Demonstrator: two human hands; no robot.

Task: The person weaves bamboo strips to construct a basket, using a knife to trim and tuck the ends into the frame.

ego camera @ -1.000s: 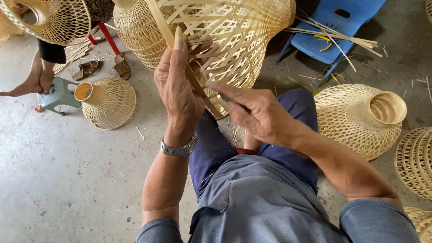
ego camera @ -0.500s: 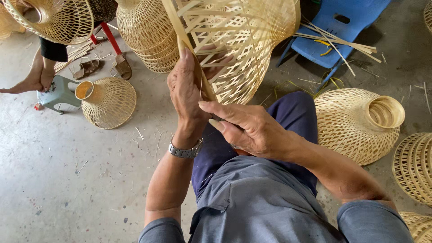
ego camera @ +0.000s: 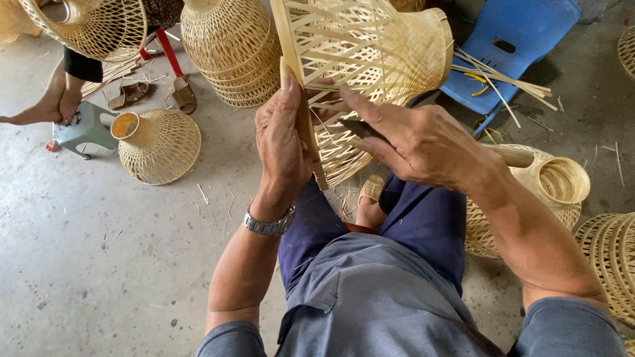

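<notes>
Left hand (ego camera: 283,142) clamps the woven bamboo shade's (ego camera: 370,73) rim; right hand (ego camera: 423,142) holds a dark blade (ego camera: 362,127).
Shade rests tilted above the knees; a firmly braced rim and small, shallow cuts would likely serve best.

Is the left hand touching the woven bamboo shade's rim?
Touching. The head view shows the left hand wrapped around the rim of the woven bamboo shade, thumb pressed along it.

Woven bamboo shade (ego camera: 383,59) held above the lap, left hand (ego camera: 281,135) on its rim, right hand (ego camera: 423,142) just right of it. Finished shade (ego camera: 159,145) on the floor to the left, beside a small stool (ego camera: 83,129); another shade (ego camera: 549,188) lies right; plastic chair (ego camera: 522,46) behind.
</notes>
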